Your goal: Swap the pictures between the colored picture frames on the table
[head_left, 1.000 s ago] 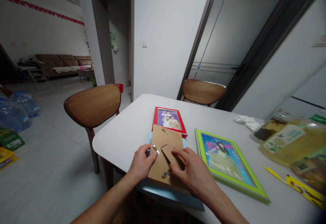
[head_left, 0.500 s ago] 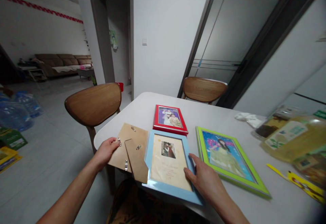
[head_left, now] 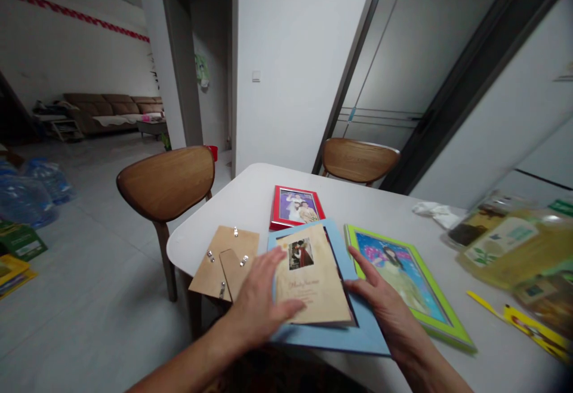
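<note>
A light-blue photo frame (head_left: 331,339) is tilted up at the table's near edge. My right hand (head_left: 380,303) grips its right side. On the frame lies a cream paper insert (head_left: 313,297) with a small picture and printed text, askew, with a dark gap along its right and lower edges. My left hand (head_left: 259,300) is at the insert's left edge, fingers apart and thumb stretched over its lower part; I cannot tell whether it presses on the paper. Left of it rests the brown backing board (head_left: 208,271) with metal clips and a stand leg, partly hidden by that hand.
Behind the blue frame lies a red photo frame (head_left: 274,209); a green photo frame (head_left: 447,315) lies to the right. Farther right are packages and a large bottle of yellow liquid (head_left: 501,250), white tissue (head_left: 436,211) and a yellow item (head_left: 532,327). Two wooden chairs (head_left: 168,181) stand around the table (head_left: 250,196).
My left hand has left the backing board and moved right to the insert. The insert now sits loose and askew on the blue frame, which has shifted and tilted up.
</note>
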`<action>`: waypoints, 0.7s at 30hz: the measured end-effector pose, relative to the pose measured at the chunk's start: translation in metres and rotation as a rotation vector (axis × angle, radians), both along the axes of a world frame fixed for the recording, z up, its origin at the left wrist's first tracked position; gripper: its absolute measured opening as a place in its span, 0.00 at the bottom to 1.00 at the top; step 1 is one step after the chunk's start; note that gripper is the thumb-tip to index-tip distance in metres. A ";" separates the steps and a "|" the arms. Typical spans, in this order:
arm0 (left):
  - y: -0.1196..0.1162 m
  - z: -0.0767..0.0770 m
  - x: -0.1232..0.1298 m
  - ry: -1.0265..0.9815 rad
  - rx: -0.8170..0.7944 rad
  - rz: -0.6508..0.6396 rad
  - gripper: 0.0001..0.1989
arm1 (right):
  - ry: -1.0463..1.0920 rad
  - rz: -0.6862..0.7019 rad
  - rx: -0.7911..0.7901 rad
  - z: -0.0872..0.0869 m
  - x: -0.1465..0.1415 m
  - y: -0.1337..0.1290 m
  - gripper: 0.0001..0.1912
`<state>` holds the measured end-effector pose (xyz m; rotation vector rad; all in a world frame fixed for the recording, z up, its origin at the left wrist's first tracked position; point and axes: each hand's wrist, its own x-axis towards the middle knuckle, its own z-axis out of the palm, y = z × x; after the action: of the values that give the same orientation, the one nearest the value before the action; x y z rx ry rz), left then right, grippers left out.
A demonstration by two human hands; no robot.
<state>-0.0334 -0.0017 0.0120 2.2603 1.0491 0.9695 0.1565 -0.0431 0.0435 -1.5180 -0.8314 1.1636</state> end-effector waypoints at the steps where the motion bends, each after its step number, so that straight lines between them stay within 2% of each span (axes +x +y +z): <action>1: -0.009 0.003 0.015 -0.002 0.024 -0.105 0.33 | 0.014 -0.005 0.020 0.004 -0.004 0.000 0.42; 3: -0.021 0.009 0.037 -0.039 0.089 -0.184 0.33 | 0.034 0.004 0.055 0.008 -0.008 0.001 0.45; 6: -0.023 0.015 0.046 -0.112 0.203 -0.170 0.26 | 0.013 0.039 0.096 0.003 -0.002 0.003 0.45; 8: -0.017 0.020 0.037 -0.135 0.236 -0.087 0.24 | -0.098 0.054 0.077 -0.008 0.008 0.005 0.44; 11: -0.005 0.022 0.010 -0.150 0.221 0.142 0.20 | -0.385 0.030 0.015 -0.030 0.022 0.009 0.40; 13: 0.003 0.016 -0.012 -0.146 0.180 0.295 0.17 | -0.625 -0.002 -0.005 -0.046 0.029 0.012 0.36; 15: 0.007 0.004 -0.033 -0.117 0.109 0.389 0.14 | -0.847 -0.023 -0.020 -0.059 0.033 0.015 0.32; 18: 0.008 -0.018 -0.057 -0.040 0.020 0.435 0.13 | -1.044 -0.004 -0.044 -0.070 0.035 0.016 0.29; 21: 0.006 -0.033 -0.069 0.060 -0.003 0.425 0.13 | -1.151 0.038 -0.054 -0.073 0.035 0.017 0.27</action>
<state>-0.1024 0.0043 -0.0214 2.1160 1.5981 1.0631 0.1912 -0.0263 -0.0291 -2.2134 -1.5612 0.2221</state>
